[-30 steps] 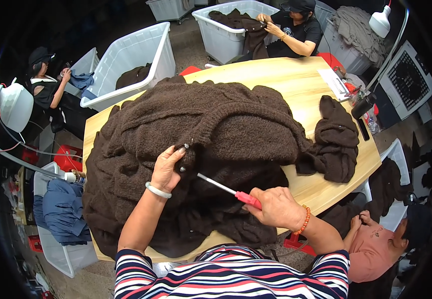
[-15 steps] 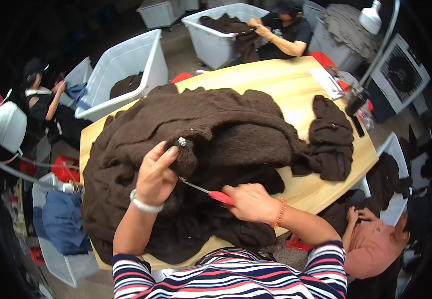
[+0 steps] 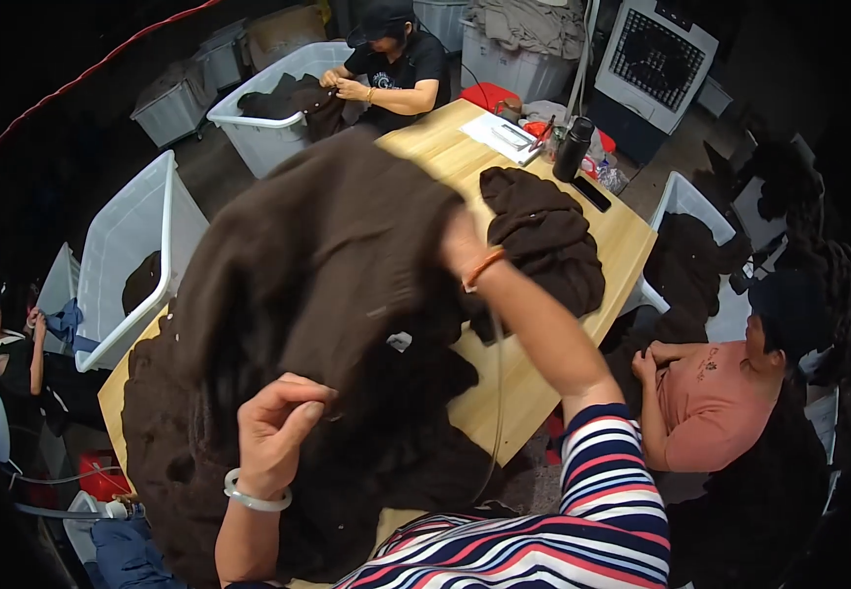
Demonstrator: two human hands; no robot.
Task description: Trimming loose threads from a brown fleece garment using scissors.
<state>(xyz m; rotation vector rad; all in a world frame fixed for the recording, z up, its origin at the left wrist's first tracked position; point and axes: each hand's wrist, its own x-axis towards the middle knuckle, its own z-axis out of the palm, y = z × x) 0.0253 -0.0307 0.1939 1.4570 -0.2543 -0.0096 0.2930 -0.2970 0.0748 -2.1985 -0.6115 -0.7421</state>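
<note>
The middle of the view is evenly and fairly brightly lit from above, so the pale wooden worktop (image 3: 533,373) shows its grain without glare. Toward the rim the picture falls off into a black fisheye ring, and straight edges such as the white bins (image 3: 140,255) bend outward there. The dark brown garment (image 3: 317,255) swallows light: its folds read as a near-flat mass, and its raised part is smeared by motion blur. The right hand (image 3: 460,245) is blurred too, while the left hand (image 3: 273,437) is sharp. Shadows under the cloth are soft.
</note>
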